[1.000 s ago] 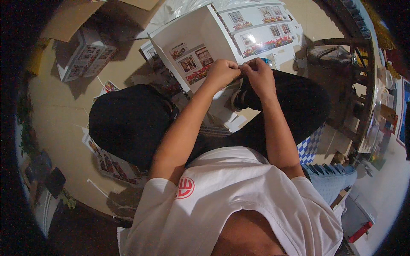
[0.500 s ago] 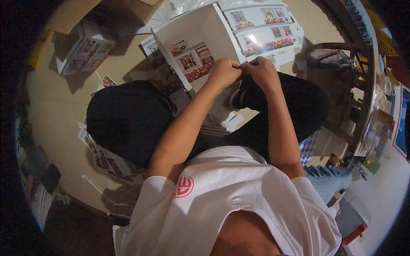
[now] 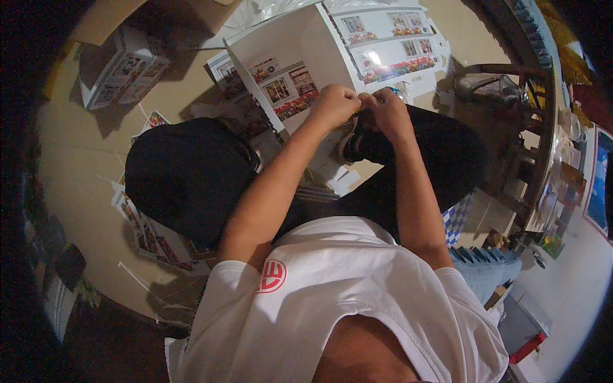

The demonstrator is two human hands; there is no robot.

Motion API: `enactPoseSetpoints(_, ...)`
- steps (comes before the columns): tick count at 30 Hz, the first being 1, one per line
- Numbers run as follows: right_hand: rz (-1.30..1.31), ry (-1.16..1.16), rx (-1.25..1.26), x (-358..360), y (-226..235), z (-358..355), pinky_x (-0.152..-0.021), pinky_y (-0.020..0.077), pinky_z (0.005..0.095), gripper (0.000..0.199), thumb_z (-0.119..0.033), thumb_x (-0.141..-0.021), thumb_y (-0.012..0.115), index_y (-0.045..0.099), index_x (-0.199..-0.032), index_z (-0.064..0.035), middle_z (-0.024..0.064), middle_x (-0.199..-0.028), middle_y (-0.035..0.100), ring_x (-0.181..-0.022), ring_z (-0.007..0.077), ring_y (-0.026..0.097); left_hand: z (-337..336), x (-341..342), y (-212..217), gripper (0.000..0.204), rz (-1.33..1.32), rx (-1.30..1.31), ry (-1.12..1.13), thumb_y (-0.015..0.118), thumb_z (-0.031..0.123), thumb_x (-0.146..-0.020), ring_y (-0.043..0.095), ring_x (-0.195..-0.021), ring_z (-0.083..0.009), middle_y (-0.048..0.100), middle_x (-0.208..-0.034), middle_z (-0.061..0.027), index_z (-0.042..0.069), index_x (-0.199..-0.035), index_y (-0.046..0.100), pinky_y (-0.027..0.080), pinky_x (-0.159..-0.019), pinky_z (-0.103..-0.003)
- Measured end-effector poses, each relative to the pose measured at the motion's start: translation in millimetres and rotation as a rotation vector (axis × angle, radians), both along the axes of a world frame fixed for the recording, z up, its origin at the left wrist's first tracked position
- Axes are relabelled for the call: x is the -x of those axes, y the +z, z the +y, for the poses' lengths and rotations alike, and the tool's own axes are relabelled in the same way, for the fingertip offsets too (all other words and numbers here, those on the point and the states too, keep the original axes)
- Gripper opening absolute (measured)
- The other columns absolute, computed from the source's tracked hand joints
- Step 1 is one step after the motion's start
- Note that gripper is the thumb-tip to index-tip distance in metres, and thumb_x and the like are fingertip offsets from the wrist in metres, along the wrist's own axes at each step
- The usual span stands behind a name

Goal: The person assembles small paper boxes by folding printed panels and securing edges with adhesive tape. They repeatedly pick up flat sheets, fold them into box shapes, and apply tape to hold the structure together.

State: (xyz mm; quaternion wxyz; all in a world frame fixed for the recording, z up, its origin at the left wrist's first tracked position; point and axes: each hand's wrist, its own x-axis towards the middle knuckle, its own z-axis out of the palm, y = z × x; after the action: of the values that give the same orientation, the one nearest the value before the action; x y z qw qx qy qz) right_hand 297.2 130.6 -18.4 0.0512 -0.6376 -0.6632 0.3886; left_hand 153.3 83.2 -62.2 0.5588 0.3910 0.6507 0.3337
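seemingly home: blue cushion (image 3: 490, 281), wooden furniture (image 3: 550, 121), framed wall picture (image 3: 600, 182)

Beige floor (image 3: 70, 185) below the fingers (image 3: 349, 96). On it, well left of them, a white box with printed windows (image 3: 128, 71); leftward and nearer the body, printed sheets (image 3: 156, 239), a thin white strip (image 3: 136, 277).

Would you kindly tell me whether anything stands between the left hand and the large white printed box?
Nothing visible does: the left hand overlaps the near edge of the large white printed box in view, and the right hand is beside it, not between. Contact is unclear.
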Motion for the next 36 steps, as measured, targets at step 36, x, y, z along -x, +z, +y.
enactPoseSetpoints(36,0.442,0.106,0.321,-24.7,-4.9,-53.1,-0.068,0.0511,0.0355,0.037,-0.032,-0.087,0.064,0.065,-0.100,0.0028,0.0103,-0.083,0.067,-0.071,0.0195,0.063,-19.0,24.6,11.2,0.013,-0.117,0.150,-0.209,0.063,0.017,-0.081,0.058,-0.058,-0.0112,0.063,-0.070,-0.0021,0.005,-0.086,0.066,0.046,-0.052,-0.028)
